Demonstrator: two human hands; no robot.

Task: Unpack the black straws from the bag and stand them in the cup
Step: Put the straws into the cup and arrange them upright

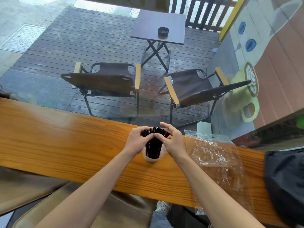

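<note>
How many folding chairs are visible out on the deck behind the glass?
2. One dark fabric folding chair with wooden armrests stands left of centre; the other is to its right, nearer the painted wall. Both sit in front of the small dark folding table. None seems hidden.

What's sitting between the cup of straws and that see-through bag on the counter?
Only the right hand and its wrist cross that stretch in the head view; under them the wooden counter between cup and bag is bare.

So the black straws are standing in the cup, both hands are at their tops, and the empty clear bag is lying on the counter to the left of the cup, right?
Not quite: the head view shows the clear bag lying right of the cup. Otherwise correct: black straws in the cup, left hand and right hand at their tops.
</note>
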